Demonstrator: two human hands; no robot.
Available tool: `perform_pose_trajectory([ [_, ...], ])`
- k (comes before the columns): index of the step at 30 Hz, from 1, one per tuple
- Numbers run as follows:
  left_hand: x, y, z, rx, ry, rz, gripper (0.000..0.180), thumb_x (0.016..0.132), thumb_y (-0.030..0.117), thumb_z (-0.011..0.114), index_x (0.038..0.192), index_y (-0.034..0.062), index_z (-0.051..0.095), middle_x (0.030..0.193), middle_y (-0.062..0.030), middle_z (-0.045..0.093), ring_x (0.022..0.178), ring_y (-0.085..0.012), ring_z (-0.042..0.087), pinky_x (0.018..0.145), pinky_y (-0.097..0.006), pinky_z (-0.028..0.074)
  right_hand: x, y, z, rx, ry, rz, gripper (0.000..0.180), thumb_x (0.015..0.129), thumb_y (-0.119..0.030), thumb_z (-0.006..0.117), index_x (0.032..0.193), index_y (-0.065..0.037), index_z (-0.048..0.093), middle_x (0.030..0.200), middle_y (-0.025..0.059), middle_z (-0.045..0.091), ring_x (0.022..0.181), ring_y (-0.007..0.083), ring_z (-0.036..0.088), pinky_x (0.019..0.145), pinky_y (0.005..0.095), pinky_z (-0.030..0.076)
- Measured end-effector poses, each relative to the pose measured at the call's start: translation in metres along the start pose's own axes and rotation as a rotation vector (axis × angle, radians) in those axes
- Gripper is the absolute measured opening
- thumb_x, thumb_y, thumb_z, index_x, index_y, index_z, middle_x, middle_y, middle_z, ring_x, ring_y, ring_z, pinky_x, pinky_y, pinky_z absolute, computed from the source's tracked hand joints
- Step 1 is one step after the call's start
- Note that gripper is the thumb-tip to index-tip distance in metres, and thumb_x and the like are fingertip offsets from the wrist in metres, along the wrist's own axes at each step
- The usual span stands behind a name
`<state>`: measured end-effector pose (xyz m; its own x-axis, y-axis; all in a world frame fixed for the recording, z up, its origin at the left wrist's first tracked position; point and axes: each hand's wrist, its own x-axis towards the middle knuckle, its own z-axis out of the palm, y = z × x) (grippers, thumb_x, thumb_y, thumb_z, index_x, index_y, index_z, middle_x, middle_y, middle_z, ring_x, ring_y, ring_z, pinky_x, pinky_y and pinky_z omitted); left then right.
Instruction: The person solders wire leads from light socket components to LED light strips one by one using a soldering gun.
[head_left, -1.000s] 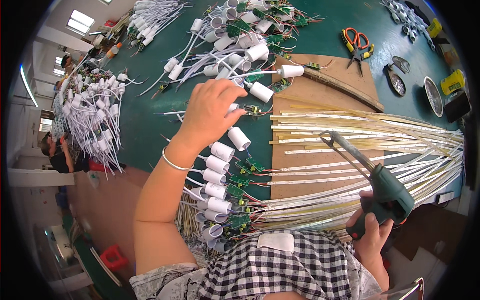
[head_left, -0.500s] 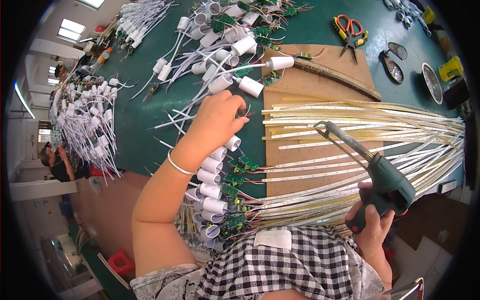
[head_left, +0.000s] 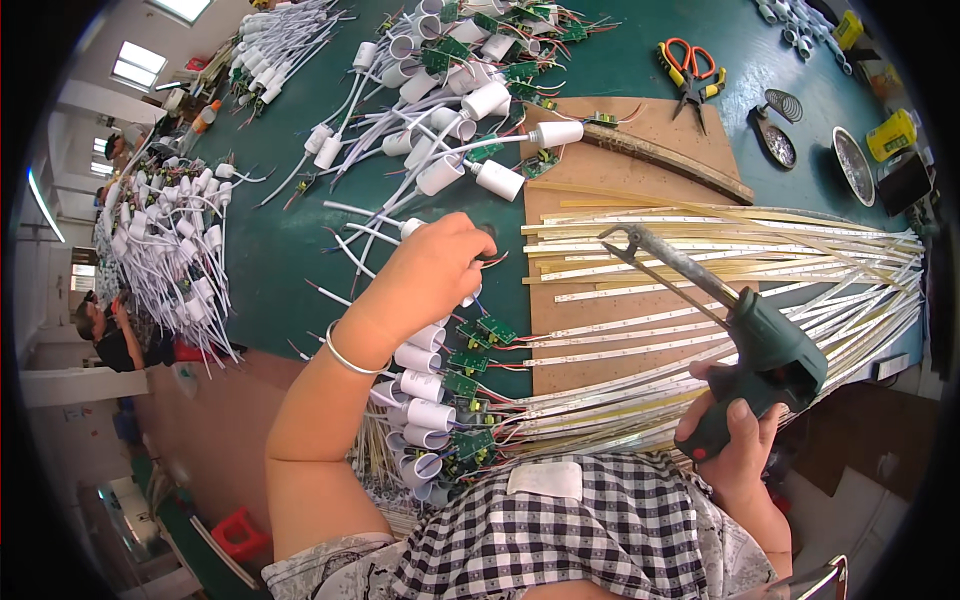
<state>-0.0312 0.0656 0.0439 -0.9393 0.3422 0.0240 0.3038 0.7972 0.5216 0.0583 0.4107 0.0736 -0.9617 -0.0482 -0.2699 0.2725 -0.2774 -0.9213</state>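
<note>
My left hand (head_left: 432, 268) is closed in a pinch near the row of white plastic caps. Thin reddish wires (head_left: 497, 261) stick out of its fingertips; whatever they join is hidden by the fingers. Under the wrist and forearm lie several white caps (head_left: 430, 414) with green circuit boards (head_left: 472, 442), wired to long LED strips (head_left: 620, 345). In my right hand (head_left: 742, 448) is a dark green soldering gun (head_left: 775, 345), gripped by its handle. Its metal tip and thin feed tube point left, above the strips and a brown board (head_left: 570, 375).
A heap of capped cables (head_left: 440, 175) with boards lies ahead. A wooden bar (head_left: 665, 160) rests across the brown board's far part. Beyond are orange-handled pliers (head_left: 690, 75), a coil-spring iron stand (head_left: 775, 135) and a metal dish (head_left: 853, 168). More cable piles (head_left: 170, 230) are left; people sit beyond.
My left hand has come down and toward me, away from the cable heap, with the wires still at its fingertips. The soldering gun has shifted slightly left and up.
</note>
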Motion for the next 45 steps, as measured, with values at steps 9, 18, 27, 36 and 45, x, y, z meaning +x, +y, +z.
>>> perform_pose_trajectory([
  [9, 0.0, 0.021, 0.01, -0.099, 0.047, 0.12, 0.009, 0.078, 0.004, 0.064, 0.086, 0.0034, 0.061, 0.083, -0.011, 0.059, 0.072, -0.0306, 0.059, 0.063, -0.038, 0.048, 0.006, -0.001, 0.011, 0.057, -0.049, 0.033, 0.066, 0.088, -0.024, 0.064, 0.139, 0.002, 0.03, 0.116, 0.0287, 0.058, 0.064, 0.0256, 0.066, 0.057, 0.0346, 0.055],
  [18, -0.003, 0.039, 0.019, -0.137, -0.006, -0.009, 0.008, 0.079, 0.013, 0.073, 0.084, 0.0095, 0.069, 0.073, -0.0015, 0.064, 0.075, -0.0205, 0.059, 0.082, -0.035, 0.038, 0.002, 0.002, 0.001, 0.006, -0.081, 0.072, 0.062, 0.089, -0.022, 0.063, 0.136, 0.006, 0.034, 0.118, 0.0282, 0.059, 0.067, 0.0252, 0.066, 0.062, 0.0332, 0.055],
  [27, -0.004, 0.042, 0.023, 0.095, 0.09, 0.07, 0.008, 0.077, 0.012, 0.07, 0.085, 0.012, 0.066, 0.081, 0.0021, 0.064, 0.087, -0.0188, 0.055, 0.09, -0.041, 0.028, -0.001, 0.006, -0.009, -0.082, -0.032, 0.065, 0.06, 0.088, -0.026, 0.064, 0.133, 0.004, 0.039, 0.115, 0.0249, 0.062, 0.062, 0.0241, 0.065, 0.053, 0.0319, 0.053],
  [36, 0.0, 0.051, 0.036, 0.018, 0.111, 0.031, 0.008, 0.074, 0.012, 0.073, 0.078, 0.013, 0.066, 0.072, 0.0046, 0.061, 0.085, -0.0179, 0.055, 0.089, -0.041, 0.027, 0.0, 0.007, -0.011, -0.093, -0.105, 0.058, 0.061, 0.089, -0.026, 0.064, 0.135, 0.004, 0.038, 0.117, 0.0258, 0.06, 0.064, 0.0243, 0.065, 0.056, 0.0325, 0.054],
  [45, -0.003, 0.048, 0.048, 0.114, 0.255, 0.187, 0.017, 0.065, 0.008, 0.075, 0.079, 0.0119, 0.065, 0.075, 0.0016, 0.059, 0.084, -0.0203, 0.056, 0.084, -0.041, 0.03, -0.002, 0.005, -0.016, -0.242, -0.192, 0.013, 0.061, 0.09, -0.025, 0.063, 0.137, 0.004, 0.039, 0.121, 0.0246, 0.059, 0.067, 0.0229, 0.065, 0.06, 0.0317, 0.055],
])
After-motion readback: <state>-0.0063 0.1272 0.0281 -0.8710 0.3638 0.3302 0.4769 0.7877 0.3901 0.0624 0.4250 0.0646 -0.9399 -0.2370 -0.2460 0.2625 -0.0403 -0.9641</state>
